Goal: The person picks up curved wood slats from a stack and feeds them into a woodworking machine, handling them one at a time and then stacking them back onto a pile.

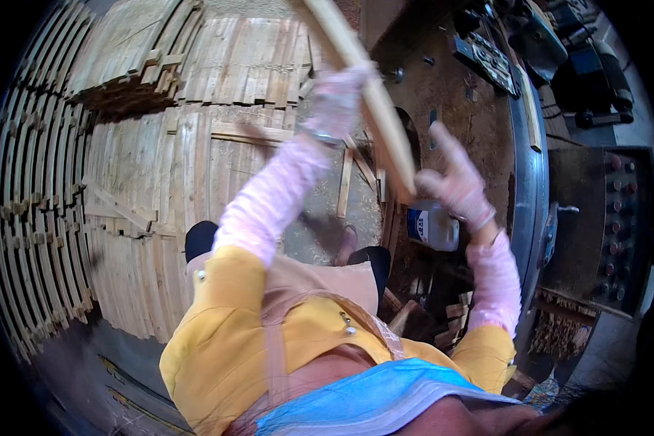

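Note:
A long pale wooden strip [386, 120] slants from the top edge down toward the middle, slightly blurred by motion. My left hand [339, 98], in a thin pinkish glove, is closed round its upper part. Close to the strip's lower end is my right hand [459, 190], gloved the same way, with thumb and fingers apart and nothing in it. Whether the right thumb touches the wood I cannot tell. Below the right hand stands a whitish plastic jug [434, 227] with a blue label.
Stacked wooden strips [142, 156] fill the left side. On the right lies a brown, dusty machine table [479, 142] with a metal edge, with a metal fixture [487, 62] farther back. A control panel with several buttons [612, 225] is at far right. Loose offcuts [345, 182] lie on the floor.

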